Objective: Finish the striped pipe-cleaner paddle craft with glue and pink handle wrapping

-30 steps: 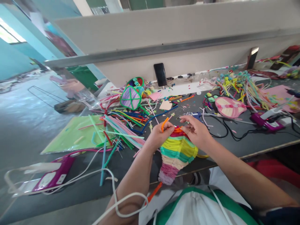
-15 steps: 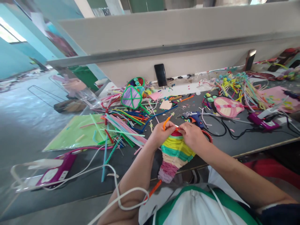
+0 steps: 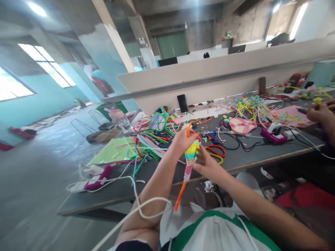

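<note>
Left fingers pinch the striped piece, partly hiding its top; half-curled right fingers hold its side, tips unclear.

Striped piece looks fuzzy, ribbed, pipe-cleaner stuff; orange stem has same matt nap. Tabletop is smooth, matt. Phone screen is glossy. Scissors handles and left purple power strip look smooth plastic. Green sheet seems film-wrapped, shiny; blurry, can't be sure.
</note>
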{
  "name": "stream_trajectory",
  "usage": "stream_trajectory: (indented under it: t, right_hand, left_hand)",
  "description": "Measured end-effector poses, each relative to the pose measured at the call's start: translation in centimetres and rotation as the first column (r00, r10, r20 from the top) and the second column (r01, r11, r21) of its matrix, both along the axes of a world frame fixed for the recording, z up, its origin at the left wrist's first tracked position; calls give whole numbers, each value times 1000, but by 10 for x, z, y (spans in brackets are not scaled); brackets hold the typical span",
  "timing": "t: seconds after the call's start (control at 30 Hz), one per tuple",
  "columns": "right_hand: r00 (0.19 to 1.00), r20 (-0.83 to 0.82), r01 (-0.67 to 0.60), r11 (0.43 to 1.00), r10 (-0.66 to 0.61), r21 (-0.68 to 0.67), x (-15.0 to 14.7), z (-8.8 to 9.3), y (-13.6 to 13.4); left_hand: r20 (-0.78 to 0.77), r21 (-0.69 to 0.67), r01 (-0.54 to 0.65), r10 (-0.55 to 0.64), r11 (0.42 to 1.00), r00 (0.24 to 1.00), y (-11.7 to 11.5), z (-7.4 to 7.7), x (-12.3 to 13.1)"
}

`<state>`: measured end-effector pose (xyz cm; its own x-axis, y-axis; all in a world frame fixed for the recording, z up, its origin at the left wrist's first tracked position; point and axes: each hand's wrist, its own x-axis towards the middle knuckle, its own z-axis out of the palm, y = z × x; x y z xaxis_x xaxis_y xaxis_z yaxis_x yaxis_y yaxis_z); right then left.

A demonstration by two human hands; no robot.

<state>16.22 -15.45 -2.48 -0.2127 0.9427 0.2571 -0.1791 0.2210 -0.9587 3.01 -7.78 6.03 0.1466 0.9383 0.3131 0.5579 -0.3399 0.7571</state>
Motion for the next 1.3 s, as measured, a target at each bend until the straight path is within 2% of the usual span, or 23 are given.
stream_trajectory:
  t: [0.07, 0.13, 0.2, 0.23, 0.3, 0.33, 0.37, 0.47, 0.57, 0.67, 0.73, 0.9, 1.0, 1.1, 1.17, 1.3]
  right_hand:
    - [992, -128, 20, 1000, -18, 13, -13, 4, -11]
    - [947, -299, 112, 993, -119, -42, -17, 11, -17]
    - [896, -421, 109, 989, -143, -104, -12, 17, -20]
    - [884, -448, 98, 989, -137, -110, -7, 19, -21]
    - [874, -473, 78, 993, -111, -89, 3, 22, -24]
    - [867, -491, 61, 996, -87, -69, 7, 24, -25]
    - [857, -513, 34, 998, -54, -47, 8, 25, -26]
    - [819, -571, -65, 998, 61, 13, 3, 29, -27]
    - [809, -575, -133, 991, 123, 25, -5, 31, -27]
    - [831, -529, -202, 979, 175, 7, -4, 31, -28]
    - [834, -505, -260, 966, 223, -3, -1, 32, -30]
    - [817, -525, -327, 942, 241, -77, 3, 36, -34]
    - [811, -543, -323, 940, 216, -108, 1, 37, -32]
    - [805, -556, -321, 940, 208, -113, -1, 34, -30]
    - [806, -562, -303, 945, 184, -125, -3, 31, -31]
    - [816, -557, -280, 949, 156, -145, -8, 30, -38]
  left_hand:
    - [-222, 115, -58, 82, 992, 972, -27, 14, 27]
    - [-342, 79, 4, 24, 997, 939, -56, 25, 51]
    - [-333, 56, 107, -83, 993, 939, -83, 35, 62]
    - [-307, 84, 159, -126, 984, 943, -94, 40, 60]
    - [-235, 245, 224, -166, 943, 958, -110, 48, 41]
    - [-164, 326, 190, -142, 926, 976, -114, 50, 25]
    - [-74, 348, 131, -112, 928, 991, -116, 51, 7]
    - [238, 221, 5, -59, 975, 969, -115, 47, -44]
    - [338, 144, 28, -75, 989, 938, -114, 36, -69]
    - [441, 79, 133, -154, 988, 884, -118, 30, -69]
    - [501, 4, 172, -151, 985, 852, -121, 28, -63]
    - [566, -101, 85, -13, 991, 824, -126, 18, -47]
    - [609, -147, 97, 13, 984, 793, -128, 10, -43]
    - [615, -199, 146, 7, 969, 789, -130, 6, -46]
    - [548, -178, 140, -20, 974, 836, -130, 8, -51]
    - [182, 93, 46, -63, 995, 981, -130, 23, -58]
